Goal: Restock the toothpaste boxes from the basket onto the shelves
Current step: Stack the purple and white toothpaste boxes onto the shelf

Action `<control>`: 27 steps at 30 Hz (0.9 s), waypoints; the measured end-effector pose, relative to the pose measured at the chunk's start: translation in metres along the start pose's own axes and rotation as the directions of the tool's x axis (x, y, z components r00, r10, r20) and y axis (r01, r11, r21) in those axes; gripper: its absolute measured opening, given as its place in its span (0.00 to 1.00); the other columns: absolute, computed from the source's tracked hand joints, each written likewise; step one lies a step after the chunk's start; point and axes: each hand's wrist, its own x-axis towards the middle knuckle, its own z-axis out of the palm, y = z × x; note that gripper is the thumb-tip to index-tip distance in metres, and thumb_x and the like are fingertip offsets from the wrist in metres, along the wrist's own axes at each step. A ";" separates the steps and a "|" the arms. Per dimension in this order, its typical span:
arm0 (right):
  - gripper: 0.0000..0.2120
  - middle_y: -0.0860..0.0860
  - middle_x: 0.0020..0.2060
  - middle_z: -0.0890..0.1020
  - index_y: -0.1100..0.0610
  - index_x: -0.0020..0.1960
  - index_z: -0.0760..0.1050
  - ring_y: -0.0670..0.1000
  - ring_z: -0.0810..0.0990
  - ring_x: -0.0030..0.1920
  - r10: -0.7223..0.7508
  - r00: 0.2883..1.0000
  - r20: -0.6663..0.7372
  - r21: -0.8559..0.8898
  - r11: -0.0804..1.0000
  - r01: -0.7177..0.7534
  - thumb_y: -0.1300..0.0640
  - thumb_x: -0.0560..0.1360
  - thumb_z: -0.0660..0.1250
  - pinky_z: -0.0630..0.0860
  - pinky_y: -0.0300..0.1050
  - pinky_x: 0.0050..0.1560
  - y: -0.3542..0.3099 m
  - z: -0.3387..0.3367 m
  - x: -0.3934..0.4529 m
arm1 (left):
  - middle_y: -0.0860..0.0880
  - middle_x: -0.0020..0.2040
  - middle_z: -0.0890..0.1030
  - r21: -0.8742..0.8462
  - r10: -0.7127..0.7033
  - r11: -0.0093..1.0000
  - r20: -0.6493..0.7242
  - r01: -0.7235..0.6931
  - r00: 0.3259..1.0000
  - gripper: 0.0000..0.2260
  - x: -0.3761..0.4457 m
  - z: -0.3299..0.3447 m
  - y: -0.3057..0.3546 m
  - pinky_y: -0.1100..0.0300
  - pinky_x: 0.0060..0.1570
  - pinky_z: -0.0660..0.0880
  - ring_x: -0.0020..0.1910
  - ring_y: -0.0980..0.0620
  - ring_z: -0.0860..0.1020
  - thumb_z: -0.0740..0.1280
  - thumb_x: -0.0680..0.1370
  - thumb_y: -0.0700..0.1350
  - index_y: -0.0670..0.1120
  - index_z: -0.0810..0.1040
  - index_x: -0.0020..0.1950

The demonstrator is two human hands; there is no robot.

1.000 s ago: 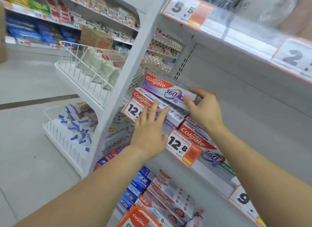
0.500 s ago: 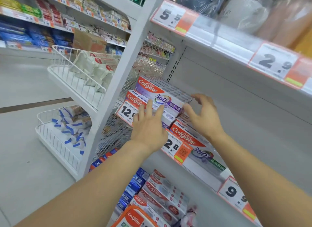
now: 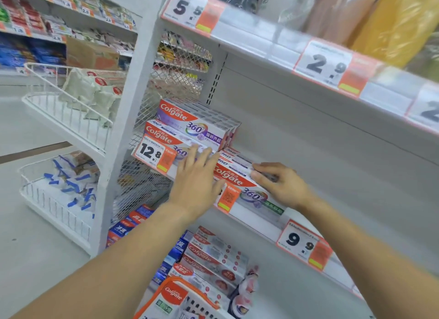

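Colgate 360° on the stacked toothpaste boxes (image 3: 190,126); shelf-edge price tags read 12.8 (image 3: 152,152), 9.9 (image 3: 299,241), and above 5.5 (image 3: 187,8), 2.9 (image 3: 325,64).

To your left, two white wire racks (image 3: 69,119) hang on the end panel: upper holds pale packets (image 3: 95,93), lower holds blue-and-white packs (image 3: 71,176). A cardboard box (image 3: 91,55) sits far left. Overhead right you see wrapped rolls, orange (image 3: 399,24) and pink (image 3: 339,12). Price tags read 5.5 (image 3: 190,10), 2.9 (image 3: 327,64), 12.8 (image 3: 152,152), 9.9 (image 3: 301,242).
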 end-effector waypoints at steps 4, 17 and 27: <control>0.21 0.45 0.66 0.78 0.45 0.64 0.81 0.48 0.76 0.65 0.036 0.998 -0.056 0.009 0.999 -0.036 0.37 0.76 0.66 0.70 0.41 0.64 0.002 0.006 0.001 | 0.48 0.80 0.57 -0.024 0.002 1.000 -0.016 -0.003 1.000 0.25 -0.001 0.000 0.002 0.44 0.76 0.52 0.80 0.44 0.45 0.55 0.84 0.51 0.46 0.57 0.80; 0.23 0.47 0.65 0.79 0.50 0.66 0.79 0.50 0.76 0.63 0.076 0.992 -0.101 0.014 0.997 -0.075 0.38 0.78 0.64 0.72 0.46 0.62 -0.008 0.012 0.000 | 0.48 0.81 0.53 0.094 0.021 0.995 0.041 -0.025 0.999 0.29 -0.004 -0.003 0.003 0.42 0.74 0.53 0.80 0.43 0.44 0.59 0.81 0.49 0.48 0.53 0.81; 0.06 0.45 0.39 0.81 0.55 0.46 0.83 0.42 0.78 0.38 -0.193 0.834 -0.517 0.088 0.957 0.276 0.65 0.74 0.71 0.71 0.30 0.42 -0.025 0.027 -0.102 | 0.47 0.53 0.78 -0.076 0.201 0.970 -0.273 -0.229 0.941 0.10 -0.018 -0.006 0.023 0.46 0.52 0.73 0.53 0.44 0.76 0.63 0.76 0.45 0.44 0.77 0.55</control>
